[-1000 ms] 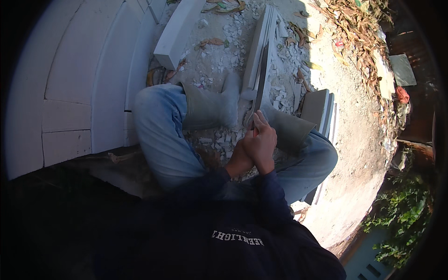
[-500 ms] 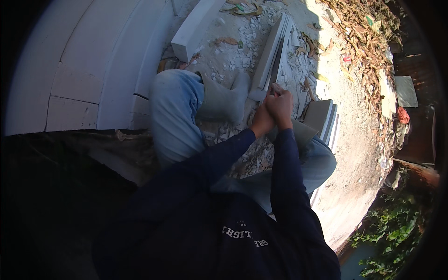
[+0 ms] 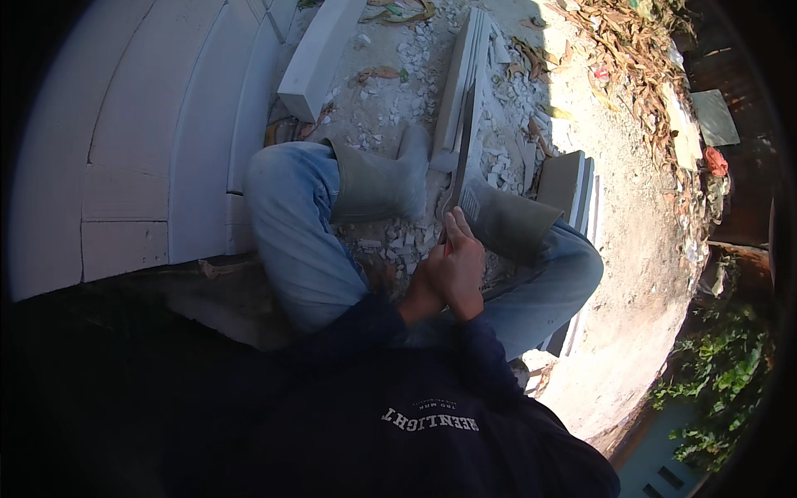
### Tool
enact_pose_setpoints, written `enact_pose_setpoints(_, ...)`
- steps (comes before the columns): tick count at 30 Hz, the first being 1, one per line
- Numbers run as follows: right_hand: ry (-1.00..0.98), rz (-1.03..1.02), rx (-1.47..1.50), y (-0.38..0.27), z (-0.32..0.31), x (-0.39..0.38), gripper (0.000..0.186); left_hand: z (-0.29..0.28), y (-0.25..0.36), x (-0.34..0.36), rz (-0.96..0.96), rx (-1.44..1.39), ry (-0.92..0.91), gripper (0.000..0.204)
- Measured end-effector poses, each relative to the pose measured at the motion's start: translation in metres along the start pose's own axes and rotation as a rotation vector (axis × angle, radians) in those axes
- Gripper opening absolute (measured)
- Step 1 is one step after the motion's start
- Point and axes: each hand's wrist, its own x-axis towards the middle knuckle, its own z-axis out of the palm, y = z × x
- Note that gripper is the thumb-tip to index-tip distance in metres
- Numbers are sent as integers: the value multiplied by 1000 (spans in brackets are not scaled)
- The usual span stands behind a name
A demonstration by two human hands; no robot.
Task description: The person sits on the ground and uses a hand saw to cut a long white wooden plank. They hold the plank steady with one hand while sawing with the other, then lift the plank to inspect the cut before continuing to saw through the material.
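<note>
My right hand (image 3: 463, 267) is closed around the handle end of a handsaw (image 3: 466, 137), with some fingers laid forward along it. Tucked against it from the left, my left hand (image 3: 425, 286) is also closed at the handle; a bit of red shows between them. The saw's long dark blade points away from me, lying along the right side of pale grey slab strips (image 3: 459, 79). My boots flank the near end of these strips, the left boot (image 3: 378, 184) to one side and the right boot (image 3: 508, 217) to the other. The cutting edge's contact is unclear.
White chips (image 3: 403, 241) litter the ground around my boots. A long pale block (image 3: 320, 62) lies ahead to the left, beside large stacked white blocks (image 3: 124, 166). Several grey slabs (image 3: 560, 183) stand by my right boot. Dry leaves (image 3: 639, 70) cover the far right.
Both hands have drawn back toward my body with the saw, so more of the dark blade shows. The view has shifted slightly.
</note>
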Motion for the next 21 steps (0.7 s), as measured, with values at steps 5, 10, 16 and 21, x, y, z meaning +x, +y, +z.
enact_pose_setpoints(5, -178, 180, -177, -22, -25, 132, 49, 12, -9, 140, 59, 13, 36, 42)
enact_pose_setpoints(10, 6, -124, -138, 21, 10, 68, 53, 14, -24, 78, 58, -9, -4, 49)
enact_pose_setpoints(16, 14, -44, -103, 22, 8, 30, 52, 18, -15, 46, 57, 74, 52, 55)
enact_pose_setpoints(21, -53, 35, -110, 0, -4, 108, 50, 10, -31, 130, 45, 36, -44, 44)
